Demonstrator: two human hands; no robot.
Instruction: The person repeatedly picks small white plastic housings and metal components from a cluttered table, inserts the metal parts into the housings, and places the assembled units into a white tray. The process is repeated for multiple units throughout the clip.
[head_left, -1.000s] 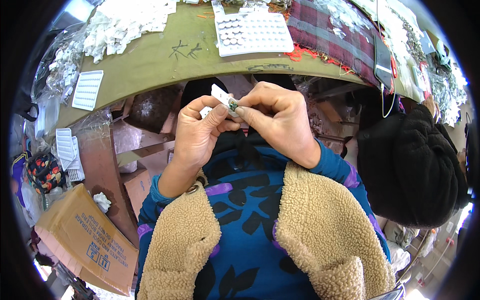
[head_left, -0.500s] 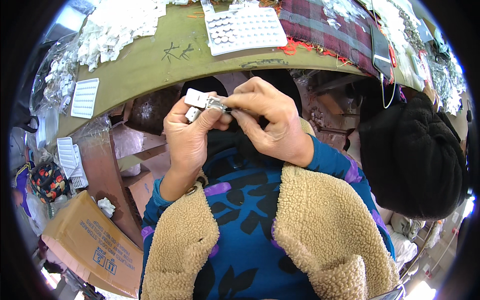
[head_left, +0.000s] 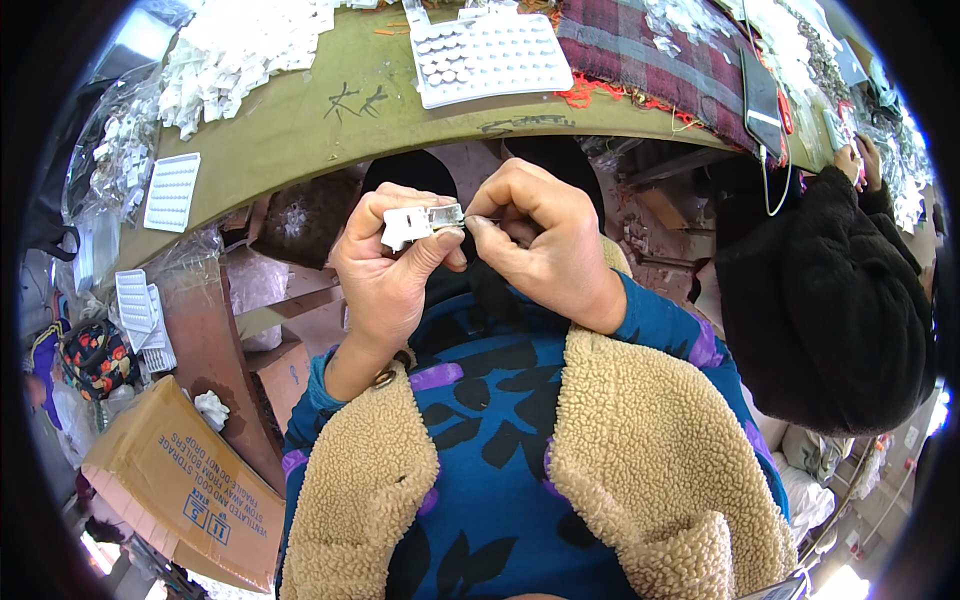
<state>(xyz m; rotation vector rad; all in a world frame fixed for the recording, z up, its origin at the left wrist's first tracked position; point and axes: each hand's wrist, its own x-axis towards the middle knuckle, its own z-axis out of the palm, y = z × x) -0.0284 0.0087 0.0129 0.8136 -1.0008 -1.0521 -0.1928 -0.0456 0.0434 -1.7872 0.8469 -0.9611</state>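
Observation:
Above my lap, just short of the bench edge, both hands meet around a small white plastic piece point(head_left: 402, 228) with a shiny, clear or metallic end. My left hand point(head_left: 378, 275) is closed on this piece, thumb on the near side and fingers behind it. Beside the shiny end, my right hand point(head_left: 548, 240) is closed in a pinch of thumb and forefinger. A thin sliver shows at its fingertips, too small to name.
The green bench point(head_left: 340, 135) carries a heap of white pieces point(head_left: 245, 60), a white tray point(head_left: 535, 85) of round parts, a plaid cloth point(head_left: 650, 60) and a phone point(head_left: 762, 105). A cardboard box point(head_left: 180, 490) stands at left. A co-worker in black point(head_left: 820, 310) sits at right.
The white piece has turned in my left hand, so its wide end sits lower and flatter. My right fingertips have drawn slightly right off the shiny end. The co-worker's hands now show.

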